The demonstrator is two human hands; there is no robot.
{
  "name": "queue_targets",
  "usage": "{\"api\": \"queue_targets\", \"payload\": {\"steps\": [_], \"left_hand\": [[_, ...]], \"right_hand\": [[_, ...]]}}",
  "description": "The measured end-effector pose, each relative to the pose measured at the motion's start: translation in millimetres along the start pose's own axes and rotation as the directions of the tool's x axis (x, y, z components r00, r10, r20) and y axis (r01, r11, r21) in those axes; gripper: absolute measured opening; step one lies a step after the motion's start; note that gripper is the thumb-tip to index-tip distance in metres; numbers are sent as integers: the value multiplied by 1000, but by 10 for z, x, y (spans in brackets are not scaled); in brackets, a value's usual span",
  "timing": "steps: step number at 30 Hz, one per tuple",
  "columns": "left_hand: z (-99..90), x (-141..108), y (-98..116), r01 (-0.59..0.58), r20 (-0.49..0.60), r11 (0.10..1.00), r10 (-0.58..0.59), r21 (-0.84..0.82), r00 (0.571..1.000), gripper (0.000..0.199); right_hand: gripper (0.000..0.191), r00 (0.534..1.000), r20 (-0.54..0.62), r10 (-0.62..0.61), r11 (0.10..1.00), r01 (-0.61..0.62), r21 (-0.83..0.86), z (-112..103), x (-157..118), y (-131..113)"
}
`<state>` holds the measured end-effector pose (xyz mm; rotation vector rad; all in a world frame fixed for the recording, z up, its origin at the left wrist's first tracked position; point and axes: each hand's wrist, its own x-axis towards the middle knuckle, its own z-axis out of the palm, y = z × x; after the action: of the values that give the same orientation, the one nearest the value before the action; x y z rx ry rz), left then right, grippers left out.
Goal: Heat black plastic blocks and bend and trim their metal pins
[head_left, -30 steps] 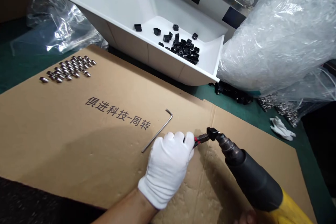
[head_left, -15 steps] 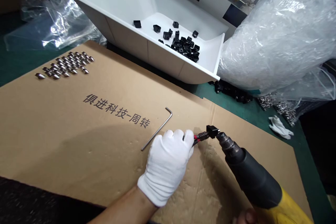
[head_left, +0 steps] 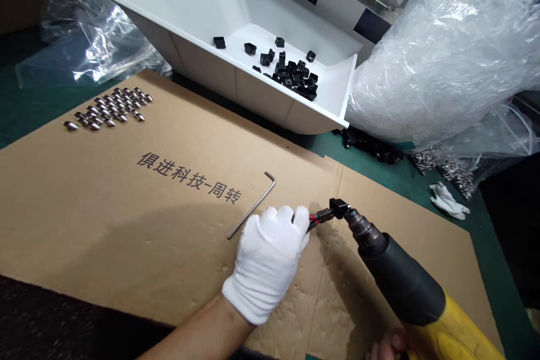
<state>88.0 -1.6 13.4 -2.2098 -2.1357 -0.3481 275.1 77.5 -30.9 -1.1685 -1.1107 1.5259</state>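
Observation:
Gloved in white, my left hand (head_left: 270, 259) is closed around red and black pliers (head_left: 317, 218). Their jaws hold a small black block (head_left: 338, 208) above the cardboard. The nozzle of a yellow and black heat gun (head_left: 400, 275) points at the block's right side, nearly touching it. Bare fingers of my right hand (head_left: 388, 346) show at the bottom edge, curled at the heat gun's handle; most of that hand is out of view. An L-shaped hex key (head_left: 253, 205) lies on the cardboard sheet (head_left: 105, 191) beside my left hand.
Shiny metal pieces (head_left: 112, 107) stand in rows at the cardboard's left. Behind it, a white bin (head_left: 202, 62) holds loose black blocks (head_left: 293, 74). Clear plastic bags (head_left: 422, 56), a crumpled white glove (head_left: 449, 201) and small metal parts (head_left: 458, 175) lie at the right.
The view has shifted slightly. The pliers, block and heat gun keep nearly the same arrangement, and slightly more of my right hand's fingers shows.

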Motion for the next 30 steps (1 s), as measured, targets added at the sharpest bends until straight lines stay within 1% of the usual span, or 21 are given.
{"api": "queue_targets", "payload": {"steps": [4,8,12,16,18,20,23,26,28,30], "left_hand": [[-2,-11,3,-1,-9,1000,1,25,1000,14],[-4,-22,0,-10,-36,999,11,47,999,14],[-3,-32,0,-11,-56,998,15,59,998,14],[2,-31,9,-1,-64,998,5,58,998,16],[0,-29,12,0,-76,998,5,65,997,18],[-7,-29,13,-2,-86,997,8,73,996,18],[-17,-33,11,-10,-90,997,17,79,996,18],[-20,-39,9,-20,-95,996,28,84,995,17],[-16,-41,10,-26,-98,996,34,88,995,17],[-9,-42,12,-24,-102,996,33,89,994,18]], "right_hand": [[6,1000,8,10,999,-10,30,-15,-107,-185],[4,1000,13,14,999,-14,35,-79,-144,-317],[8,1000,6,20,999,-20,26,-129,-182,-293],[10,1000,-16,21,999,-21,30,-172,-346,-199],[21,999,-28,17,999,-16,37,-179,-400,-160],[30,999,-37,12,999,-11,44,-169,-380,-136],[30,999,-32,7,999,-6,50,-125,-233,-131],[21,1000,-4,-2,999,2,48,-74,-95,-160],[12,1000,20,-10,999,9,42,-46,-65,-190],[8,999,46,-14,999,13,35,-26,-76,-231]]}}
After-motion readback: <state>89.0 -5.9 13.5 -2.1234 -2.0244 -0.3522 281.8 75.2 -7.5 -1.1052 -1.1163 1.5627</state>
